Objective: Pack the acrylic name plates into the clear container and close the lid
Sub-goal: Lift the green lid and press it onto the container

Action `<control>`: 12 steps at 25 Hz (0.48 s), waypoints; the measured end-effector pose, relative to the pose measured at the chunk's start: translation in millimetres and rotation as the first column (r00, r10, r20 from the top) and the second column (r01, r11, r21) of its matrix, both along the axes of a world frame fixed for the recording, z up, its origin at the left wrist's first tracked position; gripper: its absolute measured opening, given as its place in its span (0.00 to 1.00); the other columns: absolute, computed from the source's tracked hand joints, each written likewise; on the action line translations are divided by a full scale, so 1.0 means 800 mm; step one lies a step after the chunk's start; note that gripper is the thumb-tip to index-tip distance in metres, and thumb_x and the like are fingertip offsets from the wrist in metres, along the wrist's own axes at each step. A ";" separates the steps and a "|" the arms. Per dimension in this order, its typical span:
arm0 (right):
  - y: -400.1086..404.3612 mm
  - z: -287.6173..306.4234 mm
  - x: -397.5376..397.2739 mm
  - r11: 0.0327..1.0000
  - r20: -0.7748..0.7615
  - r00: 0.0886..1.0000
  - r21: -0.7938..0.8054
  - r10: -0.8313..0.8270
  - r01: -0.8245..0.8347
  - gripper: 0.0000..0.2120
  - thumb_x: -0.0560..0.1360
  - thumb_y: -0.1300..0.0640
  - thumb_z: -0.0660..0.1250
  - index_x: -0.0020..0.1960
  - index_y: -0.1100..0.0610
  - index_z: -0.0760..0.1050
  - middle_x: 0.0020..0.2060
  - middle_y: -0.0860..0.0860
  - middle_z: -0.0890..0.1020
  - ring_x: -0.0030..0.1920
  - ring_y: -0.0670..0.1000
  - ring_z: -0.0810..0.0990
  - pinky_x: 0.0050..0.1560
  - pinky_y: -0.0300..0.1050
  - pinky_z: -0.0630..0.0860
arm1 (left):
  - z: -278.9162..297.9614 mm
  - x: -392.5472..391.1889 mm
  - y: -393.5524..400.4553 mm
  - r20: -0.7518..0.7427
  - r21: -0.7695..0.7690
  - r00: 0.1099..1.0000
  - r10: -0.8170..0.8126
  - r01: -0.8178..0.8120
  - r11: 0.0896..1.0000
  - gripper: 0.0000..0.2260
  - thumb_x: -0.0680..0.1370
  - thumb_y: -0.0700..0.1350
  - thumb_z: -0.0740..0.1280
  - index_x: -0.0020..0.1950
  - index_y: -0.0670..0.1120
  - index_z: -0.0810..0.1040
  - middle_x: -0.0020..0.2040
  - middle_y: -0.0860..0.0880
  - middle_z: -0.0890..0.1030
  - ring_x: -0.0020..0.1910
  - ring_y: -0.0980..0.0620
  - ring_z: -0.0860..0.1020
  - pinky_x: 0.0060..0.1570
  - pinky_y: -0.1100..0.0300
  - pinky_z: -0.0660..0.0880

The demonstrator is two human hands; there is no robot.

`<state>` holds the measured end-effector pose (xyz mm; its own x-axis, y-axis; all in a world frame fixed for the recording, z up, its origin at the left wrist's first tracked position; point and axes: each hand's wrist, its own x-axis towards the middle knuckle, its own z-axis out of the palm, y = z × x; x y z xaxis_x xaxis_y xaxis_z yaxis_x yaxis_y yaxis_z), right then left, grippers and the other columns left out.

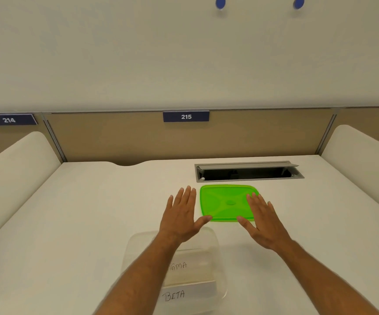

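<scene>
A green lid (225, 202) lies flat on the white desk, just in front of the cable slot. My left hand (181, 217) hovers with straight spread fingers to the left of the lid, its thumb by the lid's near left corner. My right hand (263, 220) is spread flat over the lid's right edge and holds nothing. Nearer to me stands the clear container (213, 253), partly under my left forearm. Inside it lie acrylic name plates, one lettered "SIGMA" (179, 266) and one lettered "BETA" (175, 295).
An open grey cable slot (248, 171) is set into the desk (81, 212) behind the lid. White side dividers (13, 169) rise left and right, and a tan back panel carries a blue sign "215" (185, 116).
</scene>
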<state>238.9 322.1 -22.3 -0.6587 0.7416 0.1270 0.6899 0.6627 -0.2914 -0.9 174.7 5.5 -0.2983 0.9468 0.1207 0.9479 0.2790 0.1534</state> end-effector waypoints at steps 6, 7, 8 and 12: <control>0.045 -0.012 0.024 0.997 0.020 0.997 -0.024 -0.068 0.069 0.42 0.74 0.30 0.44 0.80 0.53 0.44 0.80 0.52 0.46 0.79 0.50 0.42 0.78 0.52 0.40 | -0.010 0.017 0.050 0.075 -0.036 0.997 -0.004 0.006 0.999 0.45 0.73 0.74 0.44 0.81 0.47 0.42 0.82 0.47 0.45 0.80 0.47 0.43 0.78 0.45 0.46; 0.050 -0.014 0.025 0.996 0.020 0.996 -0.038 -0.081 0.082 0.42 0.74 0.30 0.45 0.80 0.53 0.44 0.80 0.53 0.47 0.79 0.51 0.43 0.78 0.52 0.41 | -0.011 0.019 0.057 0.104 -0.040 0.995 0.007 -0.003 0.999 0.45 0.74 0.74 0.46 0.81 0.47 0.42 0.82 0.47 0.45 0.80 0.47 0.44 0.78 0.45 0.46; 0.056 -0.017 0.026 0.994 0.018 0.995 -0.055 -0.096 0.097 0.42 0.74 0.31 0.45 0.80 0.53 0.44 0.80 0.53 0.47 0.79 0.51 0.43 0.78 0.52 0.41 | -0.013 0.020 0.065 0.142 -0.047 0.990 0.021 -0.014 0.999 0.44 0.75 0.74 0.47 0.81 0.47 0.43 0.82 0.47 0.45 0.80 0.47 0.44 0.78 0.45 0.46; 0.075 -0.027 0.023 0.966 -0.023 0.985 -0.204 -0.169 0.161 0.41 0.76 0.33 0.51 0.80 0.55 0.45 0.80 0.55 0.50 0.79 0.53 0.48 0.78 0.52 0.47 | -0.021 0.018 0.091 0.287 -0.081 0.954 0.088 -0.068 0.994 0.44 0.76 0.71 0.55 0.81 0.45 0.46 0.82 0.45 0.49 0.80 0.46 0.50 0.78 0.46 0.51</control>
